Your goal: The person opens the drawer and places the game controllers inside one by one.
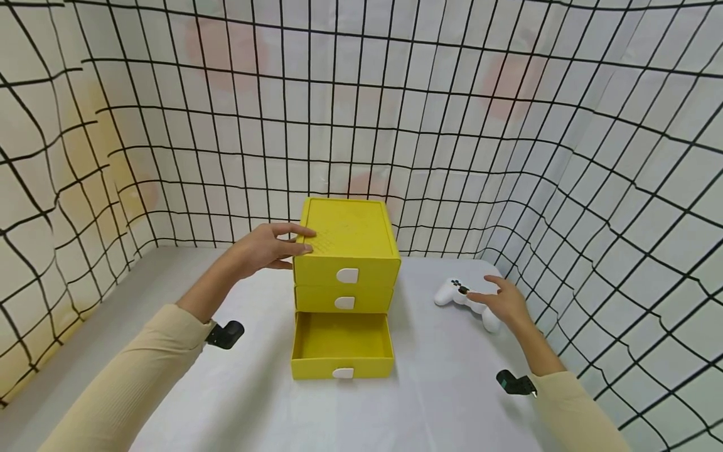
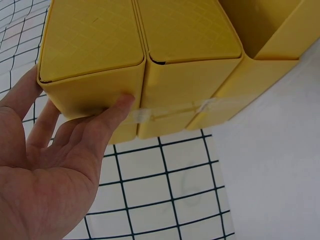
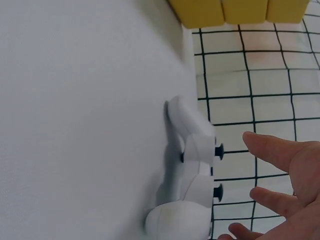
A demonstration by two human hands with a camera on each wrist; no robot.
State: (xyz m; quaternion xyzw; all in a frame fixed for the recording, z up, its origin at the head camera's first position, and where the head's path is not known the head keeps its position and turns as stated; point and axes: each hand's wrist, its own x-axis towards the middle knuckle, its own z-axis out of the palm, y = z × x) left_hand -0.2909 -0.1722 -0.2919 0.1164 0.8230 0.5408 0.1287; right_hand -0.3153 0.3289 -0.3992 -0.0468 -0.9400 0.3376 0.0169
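My left hand (image 1: 265,251) rests on the upper left edge of a yellow three-drawer unit (image 1: 350,229), some fingers laid over its top. In the left wrist view a fingertip (image 2: 125,102) presses the unit's side wall. The bottom drawer (image 1: 342,369) is pulled out, its bare yellow floor showing; the two drawers above are closed. Over on the right, a white game controller (image 1: 452,292) lies on the table. My right hand (image 1: 505,301) hovers just above it with fingers spread, and the right wrist view shows a gap between the fingers and the controller's black thumbsticks (image 3: 218,151).
A white cloth (image 1: 440,389) covers the table under the unit and controller. Black grid netting (image 1: 361,125) encloses the back and both sides, close behind the unit and near my right hand. Dark wrist cameras (image 1: 224,334) sit on both sleeves.
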